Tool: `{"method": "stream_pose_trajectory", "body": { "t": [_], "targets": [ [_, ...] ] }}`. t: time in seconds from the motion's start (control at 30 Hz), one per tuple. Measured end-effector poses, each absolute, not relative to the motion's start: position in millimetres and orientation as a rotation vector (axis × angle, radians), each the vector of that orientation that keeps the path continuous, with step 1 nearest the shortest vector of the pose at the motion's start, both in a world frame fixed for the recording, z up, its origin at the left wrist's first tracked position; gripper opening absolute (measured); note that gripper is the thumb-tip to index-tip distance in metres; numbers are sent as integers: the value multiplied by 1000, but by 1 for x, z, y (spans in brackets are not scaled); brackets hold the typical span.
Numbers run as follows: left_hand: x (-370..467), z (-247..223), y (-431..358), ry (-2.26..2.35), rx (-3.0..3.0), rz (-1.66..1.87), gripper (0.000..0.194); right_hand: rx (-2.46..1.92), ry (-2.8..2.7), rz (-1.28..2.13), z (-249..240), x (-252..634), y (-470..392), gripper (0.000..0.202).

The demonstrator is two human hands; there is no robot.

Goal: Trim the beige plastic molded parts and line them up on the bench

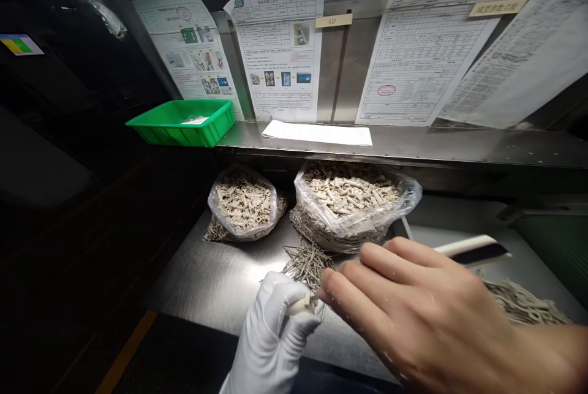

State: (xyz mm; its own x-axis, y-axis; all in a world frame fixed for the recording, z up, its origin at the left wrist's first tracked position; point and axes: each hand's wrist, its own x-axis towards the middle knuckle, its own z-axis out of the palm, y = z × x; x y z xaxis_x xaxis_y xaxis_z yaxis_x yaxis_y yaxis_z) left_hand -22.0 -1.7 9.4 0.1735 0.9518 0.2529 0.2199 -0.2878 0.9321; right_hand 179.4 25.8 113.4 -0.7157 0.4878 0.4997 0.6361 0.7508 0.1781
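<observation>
White glove on, the left hand (271, 333) pinches a beige piece (299, 305) in front of the stick pile (307, 264). The right hand (427, 314) curls nearby, grip hidden. Seemingly close work on the piece, calling for steady holding.

We're losing the right hand's (413, 314) fingertips to blur, and its forearm is running off the right edge. We're catching the left hand (275, 326) cut off at the bottom, its glove hiding part of the pale piece (298, 306). The right hand is covering one end of the black-and-white object (475, 249). We're finding small print on the posted sheets (281, 51) unreadable; the far-right sheet (533, 63) is getting cropped.
</observation>
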Motion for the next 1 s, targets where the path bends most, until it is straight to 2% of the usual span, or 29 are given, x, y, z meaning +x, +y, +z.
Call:
{"method": "stream_pose_trajectory", "body": {
  "t": [0.23,0.43,0.53,0.73,1.0],
  "targets": [
    [-24,6,0,1134,1706,1175,13,-842,-2569,-460,119,172,31,35],
    [-11,-6,-4,1207,1700,1507,14,-959,-2525,-287,108,182,35,35],
    [-8,-9,-4,1220,1707,1533,16,-1002,-2427,-242,99,186,32,39],
    [-4,-10,-2,1213,1473,1449,24,-1080,-2080,143,66,191,30,15],
    [2,0,-1,1159,1285,1385,23,-1092,-1836,493,39,187,27,9]
  ]
}}
